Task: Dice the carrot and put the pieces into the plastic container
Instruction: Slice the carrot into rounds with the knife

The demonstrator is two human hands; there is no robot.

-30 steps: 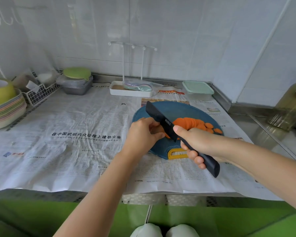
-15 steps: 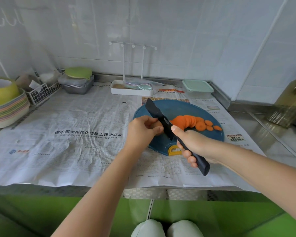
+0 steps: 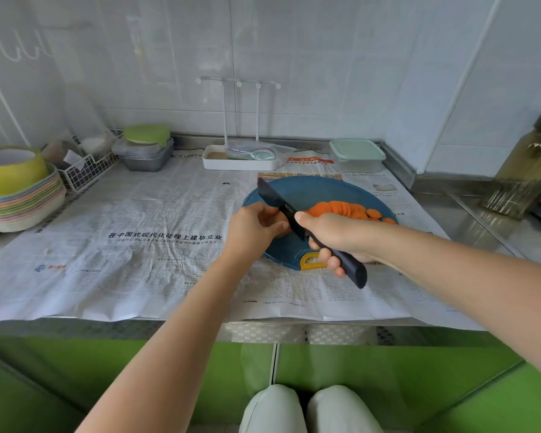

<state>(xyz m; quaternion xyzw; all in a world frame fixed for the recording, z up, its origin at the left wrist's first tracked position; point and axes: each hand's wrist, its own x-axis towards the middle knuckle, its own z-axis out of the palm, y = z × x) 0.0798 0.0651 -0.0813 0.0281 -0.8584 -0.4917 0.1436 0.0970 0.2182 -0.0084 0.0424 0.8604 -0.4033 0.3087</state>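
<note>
A row of orange carrot slices lies fanned on the round blue cutting board. My right hand grips the handle of a black knife, forefinger along the spine. The blade slants across the board at the left end of the slices. My left hand sits just left of the blade, its fingers curled round the uncut carrot end, which the hand hides. The plastic container with a mint green lid stands behind the board by the wall.
Newspaper covers the counter. A white rack tray stands at the back, metal trays with a green lid to its left, stacked bowls at far left. A glass jar stands at right.
The view has drifted slightly. The knife and both hands stay at the left end of the slices, and the blade has shifted a little on the board.
</note>
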